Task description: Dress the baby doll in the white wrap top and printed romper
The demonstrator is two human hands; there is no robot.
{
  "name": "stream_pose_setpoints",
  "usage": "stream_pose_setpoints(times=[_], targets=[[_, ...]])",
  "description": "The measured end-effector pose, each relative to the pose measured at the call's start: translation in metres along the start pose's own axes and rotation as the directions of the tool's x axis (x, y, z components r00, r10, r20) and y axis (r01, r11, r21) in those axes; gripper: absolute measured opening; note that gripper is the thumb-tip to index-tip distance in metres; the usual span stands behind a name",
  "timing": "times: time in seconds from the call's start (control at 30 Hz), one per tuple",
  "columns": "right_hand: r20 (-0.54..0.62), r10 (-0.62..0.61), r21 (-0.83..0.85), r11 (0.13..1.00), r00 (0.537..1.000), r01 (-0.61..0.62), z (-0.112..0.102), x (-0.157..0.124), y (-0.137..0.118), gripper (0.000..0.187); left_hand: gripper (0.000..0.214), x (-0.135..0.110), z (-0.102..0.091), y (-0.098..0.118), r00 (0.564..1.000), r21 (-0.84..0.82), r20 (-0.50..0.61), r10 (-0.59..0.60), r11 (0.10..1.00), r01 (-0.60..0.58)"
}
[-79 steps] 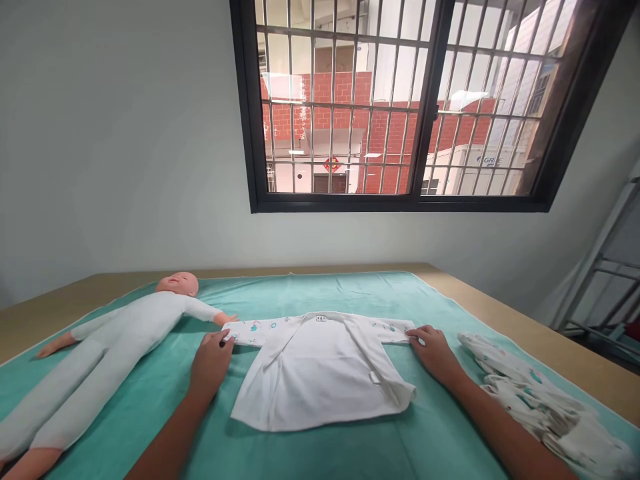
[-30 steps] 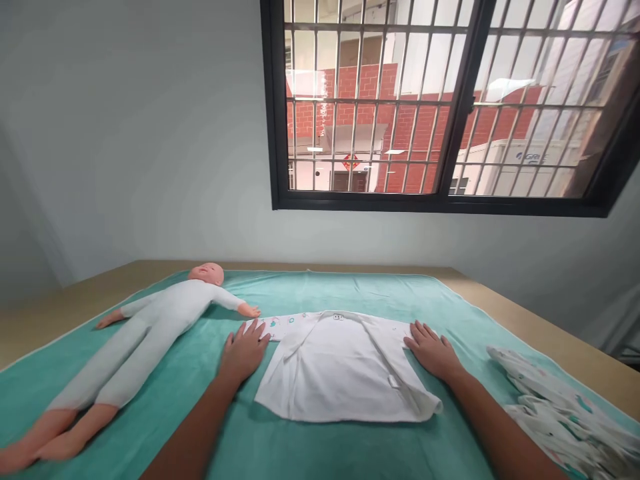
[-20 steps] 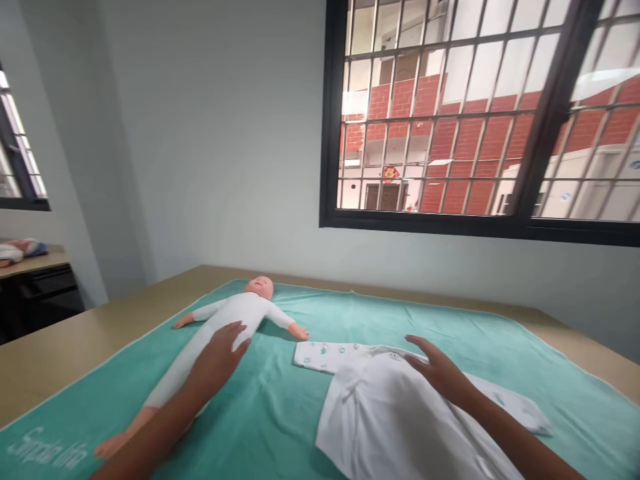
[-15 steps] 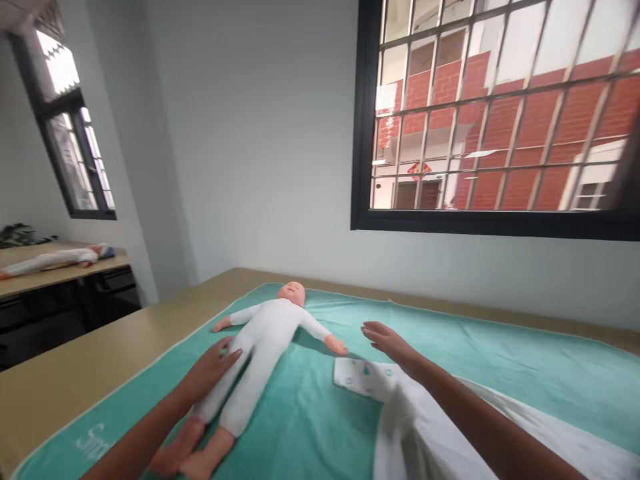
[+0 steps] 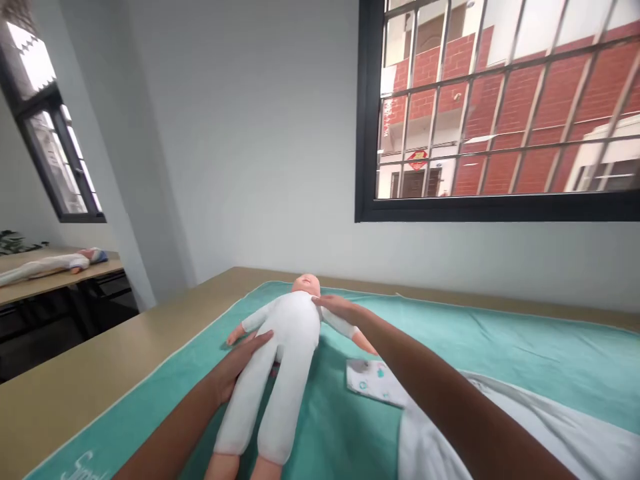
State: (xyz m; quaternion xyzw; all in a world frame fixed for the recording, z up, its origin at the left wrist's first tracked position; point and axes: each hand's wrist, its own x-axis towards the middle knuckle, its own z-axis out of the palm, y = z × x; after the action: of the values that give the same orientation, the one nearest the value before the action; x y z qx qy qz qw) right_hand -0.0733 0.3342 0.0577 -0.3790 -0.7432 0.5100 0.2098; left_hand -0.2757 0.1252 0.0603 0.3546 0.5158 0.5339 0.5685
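Note:
A baby doll (image 5: 295,320) in a white long-sleeved suit lies face up on a green towel (image 5: 340,427), its head away from me and its feet at the bottom edge. My left hand (image 5: 243,363) grips the doll at its hip and upper thigh, fingers over the front; the thumb is not clear. On the doll's shoulder and upper chest rests my right hand (image 5: 343,308), its fingers stretched out. My right forearm passes over a white cloth (image 5: 430,440) and a folded white piece with small green prints (image 5: 375,381).
The wooden table (image 5: 100,360) shows along the left and far edges of the towel. A wall and a barred window (image 5: 500,120) stand behind. Another doll (image 5: 60,263) lies on a separate table at the far left.
Both hands have come onto the doll, the right one moving left and away from me to its shoulder. The doll has shifted to the right, and its legs lie straighter towards me.

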Motion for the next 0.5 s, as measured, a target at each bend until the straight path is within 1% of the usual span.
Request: stream_pose_setpoints(times=[0.07, 0.1, 0.17, 0.23, 0.3, 0.37, 0.4, 0.43, 0.5], targets=[[-0.012, 0.013, 0.007, 1.000, 1.000, -0.013, -0.029, -0.032, -0.001, 0.060, 0.064, -0.017, 0.035, 0.005, 0.999, 0.009, 0.043, 0.015, 1.000, -0.016], [-0.025, 0.021, 0.014, 1.000, 0.999, -0.021, -0.045, -0.052, -0.001, 0.059, 0.064, -0.026, 0.055, 0.005, 0.998, 0.015, 0.068, 0.014, 1.000, -0.015], [-0.072, 0.034, 0.022, 0.999, 0.997, -0.033, -0.080, -0.103, 0.003, 0.058, 0.064, -0.042, 0.101, -0.001, 0.992, 0.018, 0.124, 0.016, 1.000, -0.018], [-0.128, 0.050, 0.028, 0.999, 0.991, -0.046, -0.114, -0.165, 0.012, 0.055, 0.065, -0.058, 0.151, -0.017, 0.983, -0.001, 0.181, 0.014, 1.000, -0.014], [-0.168, 0.042, 0.009, 0.999, 0.985, -0.041, -0.141, -0.230, 0.026, 0.053, 0.068, -0.073, 0.201, -0.040, 0.974, -0.038, 0.226, -0.002, 0.999, 0.010], [-0.232, 0.025, -0.049, 0.998, 0.972, -0.038, -0.157, -0.289, 0.045, 0.054, 0.072, -0.087, 0.245, -0.068, 0.963, -0.067, 0.269, -0.026, 0.997, 0.045], [-0.272, 0.021, -0.084, 0.995, 0.962, -0.045, -0.162, -0.314, 0.056, 0.055, 0.075, -0.094, 0.264, -0.082, 0.955, -0.069, 0.293, -0.036, 0.996, 0.059], [-0.317, 0.021, -0.117, 0.991, 0.948, -0.061, -0.165, -0.334, 0.068, 0.057, 0.077, -0.099, 0.281, -0.096, 0.949, -0.064, 0.311, -0.048, 0.995, 0.072], [-0.397, 0.030, -0.159, 0.982, 0.917, -0.101, -0.167, -0.362, 0.090, 0.059, 0.079, -0.108, 0.307, -0.120, 0.940, -0.050, 0.334, -0.076, 0.994, 0.098]])
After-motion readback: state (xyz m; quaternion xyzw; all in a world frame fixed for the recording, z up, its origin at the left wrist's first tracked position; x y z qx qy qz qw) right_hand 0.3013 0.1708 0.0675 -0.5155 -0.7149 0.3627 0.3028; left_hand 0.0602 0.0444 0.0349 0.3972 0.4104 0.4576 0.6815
